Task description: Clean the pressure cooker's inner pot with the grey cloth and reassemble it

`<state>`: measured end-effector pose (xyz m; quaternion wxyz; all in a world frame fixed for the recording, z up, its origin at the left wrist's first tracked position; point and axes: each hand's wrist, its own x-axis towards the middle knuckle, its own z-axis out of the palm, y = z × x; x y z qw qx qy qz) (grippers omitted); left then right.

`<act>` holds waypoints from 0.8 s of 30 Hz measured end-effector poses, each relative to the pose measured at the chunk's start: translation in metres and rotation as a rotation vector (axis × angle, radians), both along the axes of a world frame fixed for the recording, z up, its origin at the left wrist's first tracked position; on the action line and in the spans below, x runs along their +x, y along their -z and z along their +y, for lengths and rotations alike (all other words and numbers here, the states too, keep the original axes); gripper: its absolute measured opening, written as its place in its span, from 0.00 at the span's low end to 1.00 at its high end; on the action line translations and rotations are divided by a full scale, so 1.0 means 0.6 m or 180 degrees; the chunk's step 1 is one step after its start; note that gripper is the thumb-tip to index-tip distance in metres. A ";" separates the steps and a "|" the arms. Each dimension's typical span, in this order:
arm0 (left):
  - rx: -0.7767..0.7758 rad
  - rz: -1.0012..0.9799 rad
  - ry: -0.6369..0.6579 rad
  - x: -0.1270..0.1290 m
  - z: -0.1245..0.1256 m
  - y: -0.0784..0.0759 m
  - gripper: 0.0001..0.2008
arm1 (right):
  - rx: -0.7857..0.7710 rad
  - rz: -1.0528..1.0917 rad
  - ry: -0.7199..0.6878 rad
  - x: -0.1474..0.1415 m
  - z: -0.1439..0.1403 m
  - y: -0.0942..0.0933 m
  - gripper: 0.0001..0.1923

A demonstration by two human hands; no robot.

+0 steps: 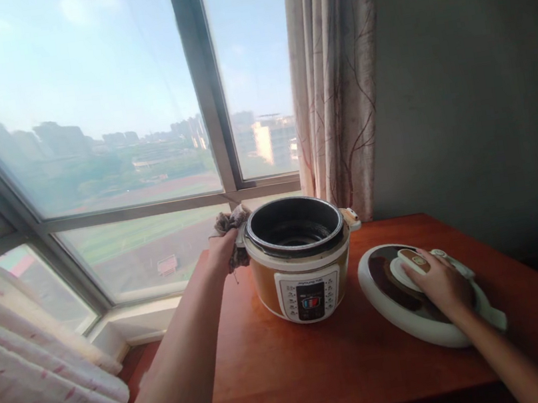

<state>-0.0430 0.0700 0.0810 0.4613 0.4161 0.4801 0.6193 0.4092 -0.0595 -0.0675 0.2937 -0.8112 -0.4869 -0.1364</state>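
Note:
A white and gold electric pressure cooker [267, 286] stands upright on the wooden table, uncovered, its dark inner pot [293, 208] showing. My left hand [223, 243] is closed on a crumpled grey cloth [234, 219] against the cooker's left side handle; some of its fingers are hidden. To the right, the round white and brown lid [388, 305] lies on the table, apart from the cooker. Over the lid's raised grip [412, 264] my right hand [442, 285] is wrapped, thumb and fingers around it.
The reddish wooden table [336, 380] reaches to the window side. Tall window panes with a grey frame [206, 89] rise behind it. A patterned curtain [332, 84] hangs at the back beside a dark wall, and another curtain [29, 358] hangs at the left.

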 end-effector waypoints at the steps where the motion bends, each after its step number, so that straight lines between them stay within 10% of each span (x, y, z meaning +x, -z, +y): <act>1: 0.0036 0.0042 0.0017 0.000 0.000 0.000 0.17 | 0.0046 -0.0005 -0.0047 0.004 0.003 0.003 0.36; 24: 0.0019 0.0258 -0.0036 -0.002 0.000 0.007 0.18 | 0.0266 -0.0470 -0.0904 0.044 0.042 0.009 0.27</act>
